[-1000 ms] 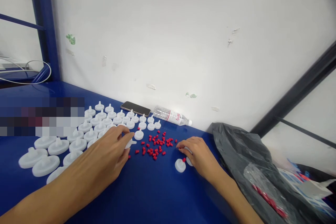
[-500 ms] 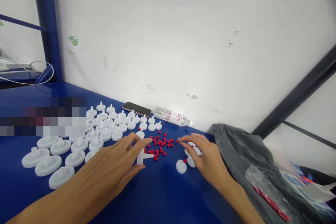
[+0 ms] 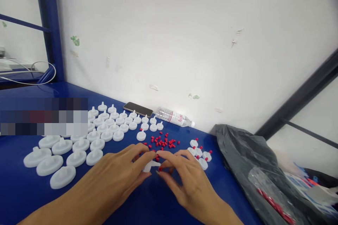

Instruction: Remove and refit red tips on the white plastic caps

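My left hand [image 3: 129,168] is closed on a white plastic cap with a thin nozzle [image 3: 148,166], tipped on its side so the nozzle points right. Between the thumb and finger of my right hand [image 3: 182,175] is a small red cap [image 3: 160,169], close to the nozzle tip; whether they touch I cannot tell. Behind my hands lies a scatter of small red caps [image 3: 165,143]. Many white nozzle caps [image 3: 75,158] stand upright on the left. Beyond my right hand sits a group of white caps with red tips [image 3: 203,163], partly hidden by that hand.
A phone [image 3: 137,109] and a clear plastic bottle [image 3: 174,117] lie along the wall on the blue table [image 3: 137,204]. To the right is a dark grey plastic bag [image 3: 235,151], with a clear bag of red pieces [image 3: 271,197] on it. A pixelated patch hides the far left.
My right hand has moved left and nearer, bringing a red cap to the nozzle in my left hand. The group of red-tipped white caps is now more exposed.
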### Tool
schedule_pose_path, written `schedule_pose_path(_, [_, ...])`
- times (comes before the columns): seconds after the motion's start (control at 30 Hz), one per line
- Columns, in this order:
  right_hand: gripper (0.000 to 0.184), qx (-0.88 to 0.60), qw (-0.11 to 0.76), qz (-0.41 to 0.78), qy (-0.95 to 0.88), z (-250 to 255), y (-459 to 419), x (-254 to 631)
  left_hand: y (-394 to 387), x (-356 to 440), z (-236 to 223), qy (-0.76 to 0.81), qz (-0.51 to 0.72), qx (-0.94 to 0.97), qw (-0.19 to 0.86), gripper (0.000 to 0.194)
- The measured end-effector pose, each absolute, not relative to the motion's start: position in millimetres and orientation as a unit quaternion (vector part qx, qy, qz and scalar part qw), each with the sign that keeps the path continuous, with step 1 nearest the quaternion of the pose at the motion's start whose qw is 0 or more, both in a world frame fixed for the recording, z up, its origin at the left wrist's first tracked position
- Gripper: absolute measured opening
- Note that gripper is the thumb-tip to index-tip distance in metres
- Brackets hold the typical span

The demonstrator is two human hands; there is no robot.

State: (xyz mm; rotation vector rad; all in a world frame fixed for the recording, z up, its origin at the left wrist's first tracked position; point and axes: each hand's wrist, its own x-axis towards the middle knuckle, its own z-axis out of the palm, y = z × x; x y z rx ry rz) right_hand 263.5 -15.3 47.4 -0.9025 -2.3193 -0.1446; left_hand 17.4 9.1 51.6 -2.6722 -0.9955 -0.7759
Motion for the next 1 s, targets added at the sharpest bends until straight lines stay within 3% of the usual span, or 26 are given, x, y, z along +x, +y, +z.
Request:
schedule_pose_path(0.33, [0.041,-0.343,0.326,-0.04,-0.88,49,-16,264,7,25,51,-0.298,-0.261,-0.91,0.125,0.064])
schedule_pose_path(0.53, [0.035,-0.372,0.356,0.009,-0.857,48,-16,265,4,23,54,-0.309,-0.232,-0.916,0.112,0.038])
schedule_pose_path(0.77, [0.034,-0.366,0.372,0.035,-0.853,49,-15,264,3,22,51,-0.305,-0.236,-0.918,0.087,0.044])
schedule_pose_path(0.9, [0.024,-0.394,0.391,0.092,-0.827,52,-14,264,4,17,44,-0.31,-0.303,-0.898,0.072,0.027])
schedule_pose_path(1.0, [0.019,-0.402,0.375,0.07,-0.832,54,-15,262,2,14,43,-0.322,-0.356,-0.873,0.092,0.041])
